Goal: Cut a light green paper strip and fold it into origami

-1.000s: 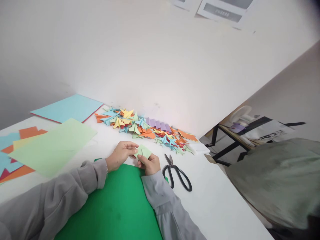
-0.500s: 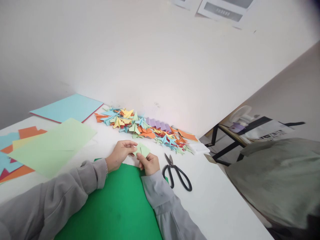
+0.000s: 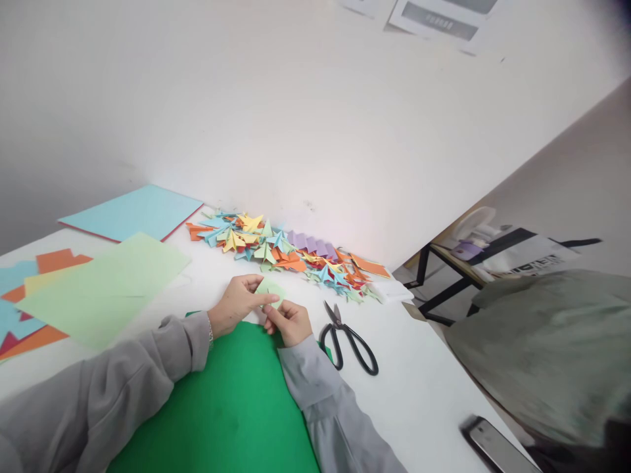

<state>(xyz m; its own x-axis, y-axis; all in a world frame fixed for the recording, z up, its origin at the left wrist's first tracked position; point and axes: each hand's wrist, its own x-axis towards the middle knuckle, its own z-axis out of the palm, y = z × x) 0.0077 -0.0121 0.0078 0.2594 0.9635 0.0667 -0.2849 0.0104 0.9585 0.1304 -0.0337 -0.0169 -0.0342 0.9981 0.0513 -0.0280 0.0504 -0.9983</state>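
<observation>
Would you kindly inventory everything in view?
Small paper piece: one, pale green, centre
Folded paper planes: many, multicoloured, along wall
Zigzag paper strip: one, purple, among planes
Large paper sheet: one, pale green, left
Paper stack: one, blue-topped, rear left
Paper scraps: several, multicoloured, left edge
Metal scissors: one, black-handled, centre right
Phone-like slab: one, grey, lower right
Smooth material: one, green, bottom
Table: one, white, beneath
Printed sheets: two, white, wall top
Framed stand: one, black, right
Draped cloth: one, greyish, right
Left hand, right hand: two, bare, at piece
</observation>
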